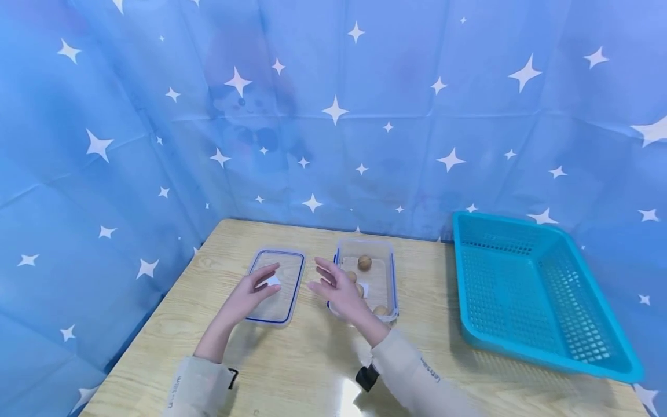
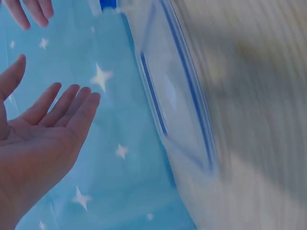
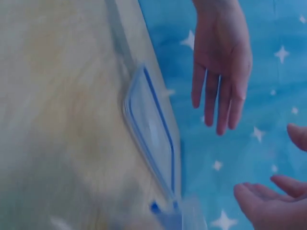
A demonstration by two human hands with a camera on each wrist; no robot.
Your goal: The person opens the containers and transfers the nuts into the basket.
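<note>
My left hand (image 1: 251,293) hovers over a clear plastic lid (image 1: 289,289) with a blue seal, its fingers loosely extended and holding nothing. In the left wrist view the left palm (image 2: 48,132) faces up beside the lid (image 2: 170,86). My right hand (image 1: 341,294) is raised over the left side of a clear plastic box (image 1: 392,272), fingers apart and nothing between them. Several walnuts lie in the box, one walnut (image 1: 365,263) at the far end and another walnut (image 1: 381,311) at the near end. The right hand and forearm partly hide the others.
A large turquoise plastic basket (image 1: 549,359) stands at the right of the wooden table (image 1: 417,359). A blue curtain with white stars (image 1: 385,162) hangs behind the table and along its left side. A black strap piece (image 1: 367,377) shows by the right sleeve.
</note>
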